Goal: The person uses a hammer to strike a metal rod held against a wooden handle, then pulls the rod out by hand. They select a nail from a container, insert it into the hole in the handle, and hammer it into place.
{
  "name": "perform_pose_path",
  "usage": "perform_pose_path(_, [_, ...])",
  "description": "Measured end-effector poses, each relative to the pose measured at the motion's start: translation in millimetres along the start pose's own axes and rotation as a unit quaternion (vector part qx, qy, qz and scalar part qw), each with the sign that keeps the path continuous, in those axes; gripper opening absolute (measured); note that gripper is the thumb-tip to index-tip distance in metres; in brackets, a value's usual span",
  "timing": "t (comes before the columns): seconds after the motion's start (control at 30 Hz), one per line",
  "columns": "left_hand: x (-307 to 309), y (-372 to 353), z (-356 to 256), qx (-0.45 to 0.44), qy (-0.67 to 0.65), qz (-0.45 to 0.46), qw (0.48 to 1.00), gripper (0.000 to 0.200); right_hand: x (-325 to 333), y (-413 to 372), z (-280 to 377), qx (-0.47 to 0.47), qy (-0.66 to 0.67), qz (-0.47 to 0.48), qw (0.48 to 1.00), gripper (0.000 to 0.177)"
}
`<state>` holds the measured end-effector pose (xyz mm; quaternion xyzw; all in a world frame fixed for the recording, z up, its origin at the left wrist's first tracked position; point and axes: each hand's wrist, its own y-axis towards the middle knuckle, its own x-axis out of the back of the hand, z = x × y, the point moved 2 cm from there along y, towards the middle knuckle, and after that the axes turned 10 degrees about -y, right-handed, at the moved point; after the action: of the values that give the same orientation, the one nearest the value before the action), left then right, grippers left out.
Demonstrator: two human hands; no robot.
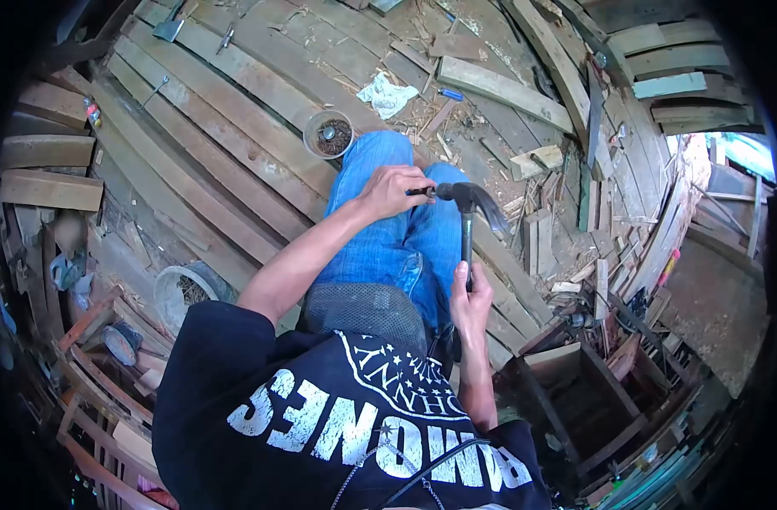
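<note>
My right hand (471, 296) grips the lower end of the dark handle of a claw hammer (467, 223), which stands upright over my knees in blue jeans (380, 246). My left hand (391, 192) is closed at the hammer's head and pinches a small dark piece, probably a nail (420, 192), against the head. Both hands are raised above my lap, and I sit on wooden boards.
A round cup of nails (329, 134) stands just beyond my knee. A white rag (387, 93) and a blue-handled tool (450, 94) lie farther off on the plank floor (235, 144). A bucket (184, 291) is at my left and an open wooden box (575, 387) at my right.
</note>
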<state>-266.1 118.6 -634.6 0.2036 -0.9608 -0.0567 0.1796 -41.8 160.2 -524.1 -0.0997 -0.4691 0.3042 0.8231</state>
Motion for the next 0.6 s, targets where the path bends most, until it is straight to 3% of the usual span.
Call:
perform_pose_path(0.13, [-0.5,-0.2,2.9,-0.009,0.017,0.005,1.0,0.03,-3.4,1.7,0.1,0.043,0.003,-0.005,0.999,0.036])
perform_pose_path(0.33, [1.9,-1.7,-9.2,0.055,-0.084,-0.033,0.994,0.021,-4.2,-0.6,-11.4,-0.027,0.113,0.009,0.993,0.033])
perform_pose_path(0.43, [0.5,-2.2,-8.8,0.032,-0.097,-0.042,0.994,0.019,-1.6,0.6,-18.0,-0.064,0.153,0.017,0.986,0.035])
perform_pose_path(0.6, [-3.2,1.4,-10.0,0.11,-0.113,0.003,0.988,0.019,-5.0,-1.3,-26.8,-0.05,0.087,0.025,0.995,0.033])
